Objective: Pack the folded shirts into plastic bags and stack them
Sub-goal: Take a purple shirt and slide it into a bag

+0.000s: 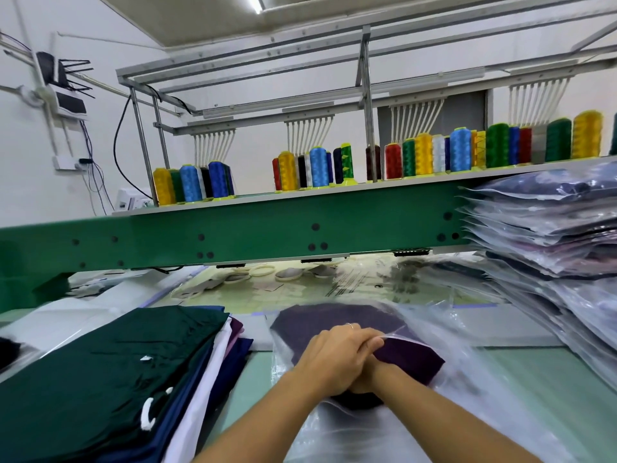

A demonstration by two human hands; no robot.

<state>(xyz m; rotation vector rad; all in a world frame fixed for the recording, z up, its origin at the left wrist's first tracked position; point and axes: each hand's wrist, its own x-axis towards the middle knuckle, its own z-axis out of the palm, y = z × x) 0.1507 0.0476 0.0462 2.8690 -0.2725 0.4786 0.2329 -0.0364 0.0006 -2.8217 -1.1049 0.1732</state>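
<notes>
Cloth of one purple shirt (pixel 407 357) lies flat at the middle of the tabletop (pixel 534 369), straight ahead of the person and partly inside one clear bag (pixel 434 332). Its far part looks greyed under the crinkled, glossy film. Its near right corner is bare and a deeper purple, and that corner points right. The shirt is folded to a soft-edged slab. Its length seems to run away from the person, slanted a little left, though the film blurs its outline.

Two hands meet on it. The left hand (pixel 334 357) lies on top with one thin ring (pixel 349 325), and its fingertips pinch the bag's edge where film meets bare cloth. The right hand (pixel 370 375) is tucked beneath the left, wrist crossing under it. Whether it grips anything cannot be told.

Just left of the bag sits one pile (pixel 100 379) of unbagged folded shirts. A dark green one with white marks is on top, and navy, white, pink and blue edges fan out below it. At the right edge rises one tall stack (pixel 551 235) of bagged shirts, more than ten shiny layers, with dark cloth inside.

Behind these a flat green beam (pixel 267 232) spans the view. A few pale hoops (pixel 263 270) lie under it. Above it stand some four clusters of thread cones (pixel 317 168) in yellow, blue, green, red, black and white.
</notes>
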